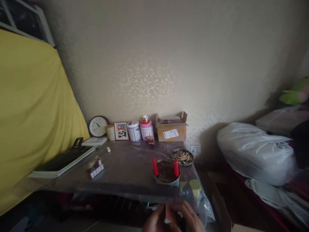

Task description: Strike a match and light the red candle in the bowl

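I'm seeing the left hand point(153, 222), fingers clamped on a small box point(168, 215) at six o'clock, presumably braced beside the right hand point(189, 217), whose grip I can't make out, while dark fill point(166, 170) props red sticks point(154, 166) upright in the tin point(167, 183) at the box's twelve.

No wording, brand or number can be read with certainty. Toward four o'clock from the middle of the view, a white label point(170, 133) with dark, illegible print sits on the cardboard box point(172, 127). Toward eight, the white tin point(134, 132) bears small blurred print. Toward nine, the round clock's point(98, 126) dial markings are too small to make out.
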Demonstrator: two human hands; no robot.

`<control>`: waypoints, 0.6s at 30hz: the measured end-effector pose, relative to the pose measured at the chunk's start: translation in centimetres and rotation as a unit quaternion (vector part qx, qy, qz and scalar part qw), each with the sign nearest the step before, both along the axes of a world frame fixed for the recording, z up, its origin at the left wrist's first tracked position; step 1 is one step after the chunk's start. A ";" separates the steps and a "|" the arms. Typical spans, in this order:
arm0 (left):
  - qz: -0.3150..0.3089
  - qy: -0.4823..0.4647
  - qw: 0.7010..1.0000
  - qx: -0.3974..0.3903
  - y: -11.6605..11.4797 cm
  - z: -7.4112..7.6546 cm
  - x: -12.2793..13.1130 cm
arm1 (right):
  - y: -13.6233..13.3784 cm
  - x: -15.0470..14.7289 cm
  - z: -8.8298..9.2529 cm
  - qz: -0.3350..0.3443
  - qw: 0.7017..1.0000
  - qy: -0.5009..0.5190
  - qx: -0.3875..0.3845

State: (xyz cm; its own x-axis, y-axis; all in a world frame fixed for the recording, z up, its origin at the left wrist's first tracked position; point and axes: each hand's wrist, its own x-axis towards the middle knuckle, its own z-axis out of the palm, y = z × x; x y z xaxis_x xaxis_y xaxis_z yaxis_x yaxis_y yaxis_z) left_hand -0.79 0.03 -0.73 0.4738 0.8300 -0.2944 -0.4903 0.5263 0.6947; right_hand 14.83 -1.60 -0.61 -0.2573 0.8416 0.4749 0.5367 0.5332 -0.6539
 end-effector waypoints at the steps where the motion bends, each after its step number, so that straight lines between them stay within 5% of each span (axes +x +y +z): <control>1: -0.003 -0.058 0.998 -0.035 0.2 -0.2 0.2 | -0.1 0.0 0.3 0.003 1.000 -0.022 0.015; 8: -0.011 -0.181 0.982 -0.057 0.2 -1.0 0.4 | -0.6 -0.5 1.6 0.003 0.993 -0.059 0.103; 18: 0.016 -0.190 0.982 -0.002 -0.5 0.4 0.0 | -0.2 -0.5 1.0 0.002 0.991 -0.063 0.120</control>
